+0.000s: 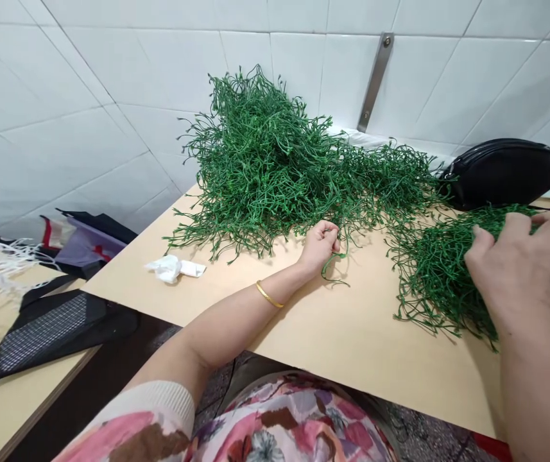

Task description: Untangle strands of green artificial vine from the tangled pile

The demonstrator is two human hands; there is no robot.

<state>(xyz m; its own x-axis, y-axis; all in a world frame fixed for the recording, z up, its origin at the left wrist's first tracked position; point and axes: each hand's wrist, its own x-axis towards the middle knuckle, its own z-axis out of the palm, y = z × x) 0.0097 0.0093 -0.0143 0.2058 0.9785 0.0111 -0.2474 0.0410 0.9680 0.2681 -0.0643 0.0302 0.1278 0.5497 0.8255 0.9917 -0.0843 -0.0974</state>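
My left hand (321, 247) is closed in a pinch near the middle of the table, gripping a thin green plastic plant sprig (336, 280) whose curled ends hang onto the tabletop. Just behind that hand rises a big heap of green plastic sprigs (265, 160) that spreads right along the wall. Over a second, lower pile of the same sprigs (441, 273) at the right, my right hand (527, 256) is held with its fingers apart, reaching to or just above the strands. Its palm side is hidden, so contact with single strands is not clear.
A crumpled white tissue (171, 268) lies left on the wooden table (380, 346). A black bag (506, 170) stands at the back right. On a lower surface at left are white strands (0, 269) and a black mesh pouch (48, 327). A metal bracket (375, 83) is on the tiled wall.
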